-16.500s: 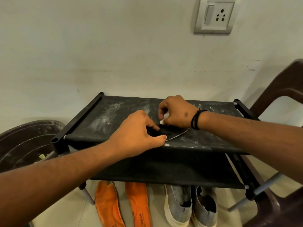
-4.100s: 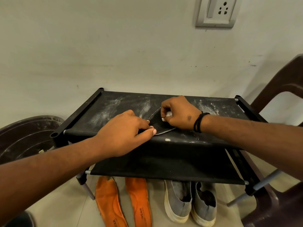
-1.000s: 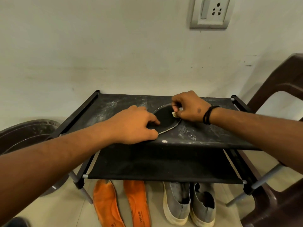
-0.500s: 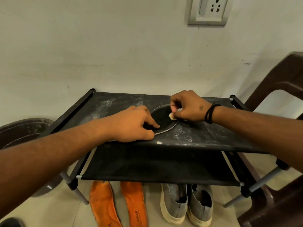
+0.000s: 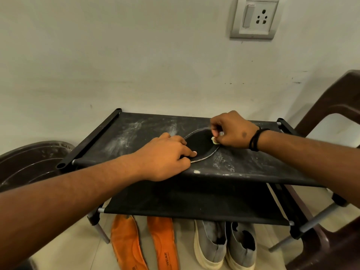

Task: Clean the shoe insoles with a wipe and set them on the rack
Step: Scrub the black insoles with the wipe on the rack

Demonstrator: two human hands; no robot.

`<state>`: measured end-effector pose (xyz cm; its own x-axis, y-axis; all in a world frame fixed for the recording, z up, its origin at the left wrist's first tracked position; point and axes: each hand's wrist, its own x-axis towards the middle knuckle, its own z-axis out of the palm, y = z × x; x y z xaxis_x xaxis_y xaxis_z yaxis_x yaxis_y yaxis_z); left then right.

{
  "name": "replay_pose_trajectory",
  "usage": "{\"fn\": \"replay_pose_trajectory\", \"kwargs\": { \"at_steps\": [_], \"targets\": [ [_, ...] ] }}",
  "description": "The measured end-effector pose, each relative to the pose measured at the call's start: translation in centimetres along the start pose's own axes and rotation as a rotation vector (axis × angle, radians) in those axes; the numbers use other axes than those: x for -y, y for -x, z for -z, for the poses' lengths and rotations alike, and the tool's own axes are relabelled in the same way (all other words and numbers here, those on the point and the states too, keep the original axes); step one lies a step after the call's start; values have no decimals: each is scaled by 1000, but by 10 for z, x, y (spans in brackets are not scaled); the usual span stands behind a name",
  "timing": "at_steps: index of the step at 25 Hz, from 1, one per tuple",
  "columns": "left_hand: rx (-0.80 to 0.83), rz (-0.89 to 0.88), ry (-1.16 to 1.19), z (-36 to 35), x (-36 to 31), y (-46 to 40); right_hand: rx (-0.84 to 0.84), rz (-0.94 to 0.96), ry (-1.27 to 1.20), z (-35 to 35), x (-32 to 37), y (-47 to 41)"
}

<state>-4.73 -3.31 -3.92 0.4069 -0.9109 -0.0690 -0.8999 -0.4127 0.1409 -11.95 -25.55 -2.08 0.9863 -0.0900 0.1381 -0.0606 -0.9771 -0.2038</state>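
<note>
A black insole (image 5: 200,144) with a pale edge lies flat on the dusty top shelf of the black shoe rack (image 5: 243,166). My left hand (image 5: 165,158) presses its near end down with curled fingers, index finger on the insole. My right hand (image 5: 231,132) pinches a small crumpled white wipe (image 5: 214,140) against the insole's far right edge. Two orange insoles (image 5: 124,244) lie on the floor under the rack.
A pair of grey slip-on shoes (image 5: 226,244) stands on the floor beside the orange insoles. A dark round tub (image 5: 29,162) sits to the left of the rack, a brown plastic chair (image 5: 331,121) to the right. A wall socket (image 5: 255,16) is above.
My right hand has slid the wipe along the insole toward its far right edge. My left hand stays pressed on the near end. The camera view shifted slightly.
</note>
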Motion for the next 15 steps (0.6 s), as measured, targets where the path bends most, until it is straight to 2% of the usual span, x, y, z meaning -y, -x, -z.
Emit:
{"fn": "replay_pose_trajectory", "kwargs": {
  "at_steps": [2,5,7,9,12,13,15],
  "targets": [
    [-1,0,-4,0,1,1,48,52,-10,-2,8,1],
    [-13,-7,-6,-2,3,1,279,81,-306,-2,26,7],
    [-15,-9,-7,-3,3,0,350,45,-384,0,24,6],
    [-13,-9,-3,-3,2,-1,250,-7,-250,2,12,-1],
    [-17,-3,3,-2,2,-1,16,1,95,2,-5,-8],
    [-15,-4,2,-2,1,-1,1,5,113,2,-5,-6],
    [-12,-7,-2,-2,2,0,92,17,-33,1,2,-1]
  ]
}}
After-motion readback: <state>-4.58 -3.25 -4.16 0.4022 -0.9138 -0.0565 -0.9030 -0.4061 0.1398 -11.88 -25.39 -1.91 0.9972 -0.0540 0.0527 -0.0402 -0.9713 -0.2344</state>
